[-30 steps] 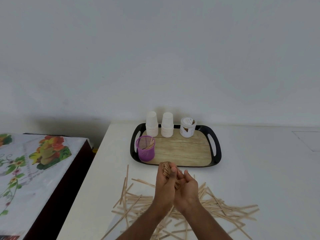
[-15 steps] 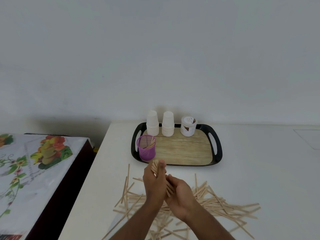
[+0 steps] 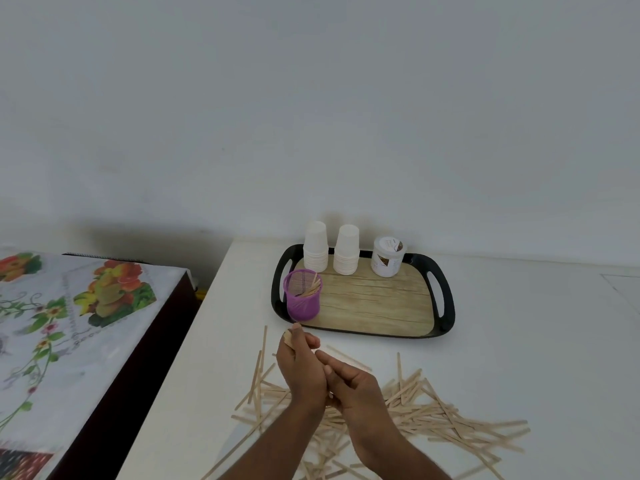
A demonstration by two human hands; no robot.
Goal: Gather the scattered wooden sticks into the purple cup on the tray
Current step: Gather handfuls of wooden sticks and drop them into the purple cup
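Note:
A purple mesh cup [image 3: 302, 296] stands at the front left corner of a black tray [image 3: 446, 299] with a wood-grain floor, and a few wooden sticks lean inside it. My left hand [image 3: 300, 367] grips a small bundle of sticks [image 3: 287, 338], whose ends poke out above the fist, just short of the tray's front rim below the cup. Beside it, my right hand [image 3: 353, 384] hangs with loosely curled fingers and holds nothing I can see. Several loose wooden sticks [image 3: 436, 415] lie scattered on the white table under and to the right of both hands.
Two stacks of white paper cups [image 3: 316, 245] and a white lidded jar [image 3: 388, 256] stand along the tray's back edge. The white table [image 3: 536, 341] meets a grey wall behind. A lower table with a floral cloth [image 3: 69, 323] stands to the left.
My left hand has carried the stick bundle leftward and forward toward the purple cup. My right hand has let go of the bundle and drawn slightly apart.

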